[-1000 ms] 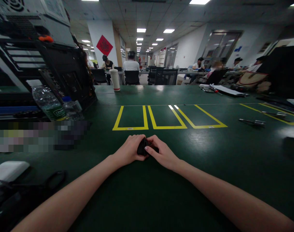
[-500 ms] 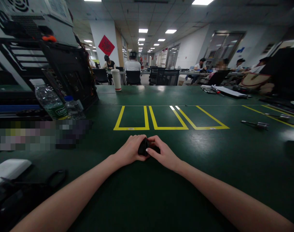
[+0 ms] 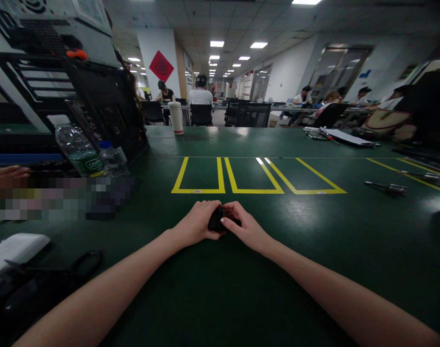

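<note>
Between my two hands is a small black object (image 3: 215,220); its kind cannot be made out, as fingers cover much of it. My left hand (image 3: 197,222) is wrapped round its left side, the thumb below and the fingers over the top. My right hand (image 3: 246,225) grips it from the right, thumb on the near face and fingertips at the upper edge. Both hands are low over the green table (image 3: 220,289), just on the near side of the yellow tape outlines (image 3: 258,191).
A clear plastic bottle (image 3: 77,147) and a blue-capped bottle (image 3: 113,161) stand left beside a black computer case (image 3: 107,111). Another person's hand (image 3: 8,179) is at the left edge. Metal tools (image 3: 386,187) lie right; a white cup (image 3: 176,118) stands far back.
My hands stay closed on the black object, with hardly any finger movement. The view has shifted slightly. Another person's hand has come in at the left edge.
</note>
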Motion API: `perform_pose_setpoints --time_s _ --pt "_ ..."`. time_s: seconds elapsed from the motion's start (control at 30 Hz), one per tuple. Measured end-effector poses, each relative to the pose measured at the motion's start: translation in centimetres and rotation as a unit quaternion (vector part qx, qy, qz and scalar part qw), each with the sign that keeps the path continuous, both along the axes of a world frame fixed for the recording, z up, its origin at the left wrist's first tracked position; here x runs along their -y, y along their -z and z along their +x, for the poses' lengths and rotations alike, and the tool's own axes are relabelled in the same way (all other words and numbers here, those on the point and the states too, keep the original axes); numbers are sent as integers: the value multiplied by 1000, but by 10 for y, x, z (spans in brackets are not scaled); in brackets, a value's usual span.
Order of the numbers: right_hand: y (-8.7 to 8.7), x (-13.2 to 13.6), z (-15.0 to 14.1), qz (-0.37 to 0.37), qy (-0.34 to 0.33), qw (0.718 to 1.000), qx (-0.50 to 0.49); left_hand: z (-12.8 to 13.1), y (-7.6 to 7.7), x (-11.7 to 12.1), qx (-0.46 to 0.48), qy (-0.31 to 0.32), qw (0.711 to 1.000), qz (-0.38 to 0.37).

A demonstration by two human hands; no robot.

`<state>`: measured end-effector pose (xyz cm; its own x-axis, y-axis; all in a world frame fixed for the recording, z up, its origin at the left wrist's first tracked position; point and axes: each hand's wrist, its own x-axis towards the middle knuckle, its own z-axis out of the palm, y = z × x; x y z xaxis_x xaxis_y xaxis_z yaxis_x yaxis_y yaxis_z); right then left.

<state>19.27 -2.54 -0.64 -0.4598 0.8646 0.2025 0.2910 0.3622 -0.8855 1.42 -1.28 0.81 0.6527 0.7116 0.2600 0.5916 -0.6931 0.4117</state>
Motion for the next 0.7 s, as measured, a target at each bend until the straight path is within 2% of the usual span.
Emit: perform_pose_setpoints --time_s 0.2,0.37,0.6,0.7 --pt "-4 3 2 17 -30 999 4 -1 -1 1 -4 -10 1000 -18" --pt "-2 1 2 44 -12 999 -10 -1 -2 2 -4 -2 1000 -11" --pt "1 0 0 -1 -4 1000 0 -1 -1 1 -3 5 1000 -7" --pt "-1 1 1 10 -18 1000 7 -1 -1 1 0 0 1000 -13"
